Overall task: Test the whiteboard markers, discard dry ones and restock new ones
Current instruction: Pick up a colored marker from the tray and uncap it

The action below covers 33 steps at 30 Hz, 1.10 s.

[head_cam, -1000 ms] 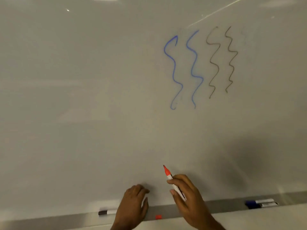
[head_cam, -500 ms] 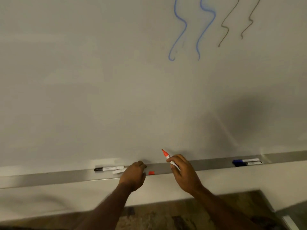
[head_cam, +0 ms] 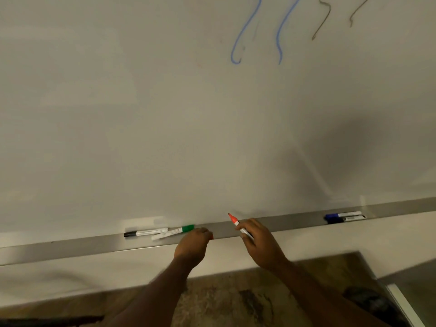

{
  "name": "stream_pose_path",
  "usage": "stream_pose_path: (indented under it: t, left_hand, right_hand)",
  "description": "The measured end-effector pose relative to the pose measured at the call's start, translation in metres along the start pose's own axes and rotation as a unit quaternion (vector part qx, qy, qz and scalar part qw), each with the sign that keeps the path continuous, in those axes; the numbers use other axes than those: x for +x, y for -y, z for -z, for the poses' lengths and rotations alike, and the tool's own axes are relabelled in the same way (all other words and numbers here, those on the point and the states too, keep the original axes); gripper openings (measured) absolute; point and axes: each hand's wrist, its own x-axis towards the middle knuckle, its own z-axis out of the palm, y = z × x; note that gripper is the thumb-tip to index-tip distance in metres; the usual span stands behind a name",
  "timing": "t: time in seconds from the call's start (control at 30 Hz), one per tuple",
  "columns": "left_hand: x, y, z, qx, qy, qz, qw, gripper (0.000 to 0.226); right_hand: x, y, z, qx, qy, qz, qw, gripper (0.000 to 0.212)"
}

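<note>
Blue squiggles point(head_cam: 244, 31), brown squiggles point(head_cam: 322, 24) drawn; right hand point(head_cam: 259, 244) fingers point(head_cam: 247, 226) clamp the uncapped red-tipped marker point(head_cam: 233, 220) (untested, I judge); left hand point(head_cam: 192, 243) fingers point(head_cam: 204, 232) curl at the grey tray point(head_cam: 70, 247), grip unclear.

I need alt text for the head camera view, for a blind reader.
The right hand holds a red marker, tip up, before a whiteboard; the left hand reaches a small red cap on the tray. A green marker lies nearby.
</note>
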Motion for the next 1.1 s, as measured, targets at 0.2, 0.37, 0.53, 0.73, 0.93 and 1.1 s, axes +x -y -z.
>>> stream_pose_path:
  t: [0.2, 0.37, 0.53, 0.73, 0.93, 1.1]
  left_hand:
    - [0.009, -0.007, 0.000, -0.038, -0.025, 0.019, 0.999, 0.019]
    - [0.011, -0.010, 0.008, -0.171, -0.057, 0.031, 0.983, 0.017]
    - [-0.003, -0.030, 0.030, -0.368, -0.106, 0.065, 0.921, 0.016]
    - [-0.017, -0.054, 0.048, -0.408, -0.121, 0.038, 0.904, 0.016]
    - [-0.024, -0.065, 0.054, -0.382, -0.127, -0.003, 0.915, 0.018]
    - [-0.029, -0.076, 0.066, -0.407, -0.066, -0.041, 0.910, 0.017]
  right_hand:
    - [-0.005, -0.001, 0.001, 0.006, 0.010, -0.005, 1.000, 0.018]
    - [-0.010, 0.000, 0.013, 0.027, 0.014, -0.040, 0.999, 0.025]
    - [-0.017, 0.003, 0.027, 0.030, -0.001, -0.026, 0.999, 0.025]
    - [-0.028, 0.011, 0.039, 0.059, -0.019, -0.018, 0.998, 0.024]
    - [-0.042, 0.021, 0.050, 0.055, -0.019, -0.002, 0.998, 0.024]
    - [-0.049, 0.027, 0.071, 0.052, -0.022, 0.012, 0.998, 0.023]
